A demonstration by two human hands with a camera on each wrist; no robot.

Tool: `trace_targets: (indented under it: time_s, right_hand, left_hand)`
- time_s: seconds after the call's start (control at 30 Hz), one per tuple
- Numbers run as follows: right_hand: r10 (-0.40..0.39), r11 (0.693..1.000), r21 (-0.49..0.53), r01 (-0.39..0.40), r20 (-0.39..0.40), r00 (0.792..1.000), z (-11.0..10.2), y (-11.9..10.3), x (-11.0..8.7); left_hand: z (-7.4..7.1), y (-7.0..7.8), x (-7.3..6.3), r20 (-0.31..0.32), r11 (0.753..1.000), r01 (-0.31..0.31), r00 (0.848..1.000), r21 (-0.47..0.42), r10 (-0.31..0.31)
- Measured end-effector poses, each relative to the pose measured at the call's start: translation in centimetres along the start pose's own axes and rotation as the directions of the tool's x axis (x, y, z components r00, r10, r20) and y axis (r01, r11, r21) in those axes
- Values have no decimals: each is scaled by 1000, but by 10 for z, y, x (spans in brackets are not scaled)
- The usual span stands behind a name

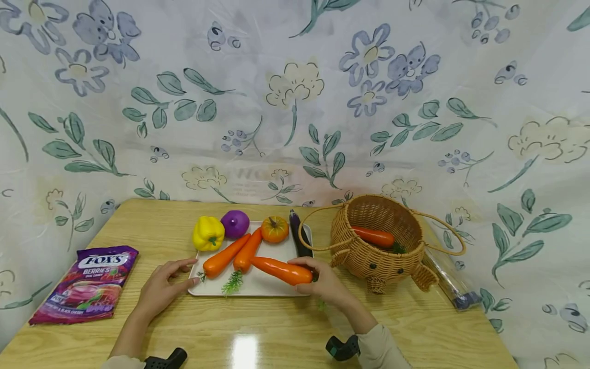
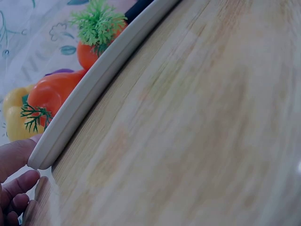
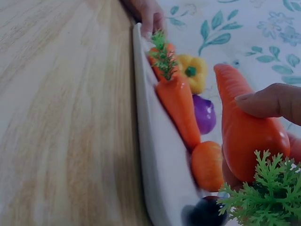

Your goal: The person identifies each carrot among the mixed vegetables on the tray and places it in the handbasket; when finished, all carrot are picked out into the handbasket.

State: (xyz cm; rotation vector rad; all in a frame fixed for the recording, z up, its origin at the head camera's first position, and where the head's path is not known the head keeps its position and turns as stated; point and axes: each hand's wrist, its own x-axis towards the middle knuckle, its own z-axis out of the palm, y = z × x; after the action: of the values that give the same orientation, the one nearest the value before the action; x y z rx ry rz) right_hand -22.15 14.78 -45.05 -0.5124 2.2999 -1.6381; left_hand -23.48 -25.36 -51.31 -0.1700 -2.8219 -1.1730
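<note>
The held carrot [image 1: 281,270] is positioned above the right part of the white tray [image 1: 272,290], tip toward the left. The right hand [image 1: 329,282] grasps it at its thick end, thumb on one side; green leaves hang below the hand. The left hand [image 1: 161,287] grips the tray's left edge, thumb over the rim.

Tray contents: two carrots [image 1: 226,256] lie side by side at a slant, left of the held carrot. Behind them are a yellow pepper [image 1: 208,233] at the left corner, a purple onion [image 1: 235,224], a small pumpkin [image 1: 274,229] and a dark eggplant [image 1: 300,233] along the right side.

Right of the tray stands a wicker basket [image 1: 369,256] with an animal face; another carrot [image 1: 373,237] lies inside. A clear plastic packet [image 1: 449,279] lies beside it. A purple candy bag [image 1: 87,284] lies at far left.

The bench [image 1: 207,333] has a light wood-grain surface. A floral cloth [image 1: 253,102] covers the background.
</note>
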Motion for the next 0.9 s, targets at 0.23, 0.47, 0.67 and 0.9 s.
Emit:
trace_targets:
  time_s: [0.23, 0.47, 0.67, 0.9]
  right_hand:
    - [-6, 1000, 12, 5, 44, 999, -7, -15, 0]
    - [-28, 999, 23, 26, 97, 995, -15, -32, 2]
    - [-61, 998, 8, 60, 130, 990, -26, -45, 3]
    - [-62, 997, -33, 68, 175, 983, -39, -54, 2]
  left_hand:
    - [0, 0, -1, -11, 1000, -7, 1000, 7, 7]
    - [1, -1, 0, -13, 1000, -12, 1000, 4, 12]
    - [2, -1, 0, -2, 1000, -6, 1000, 3, 6]
    - [0, 0, 0, 2, 1000, 3, 1000, 1, -3]
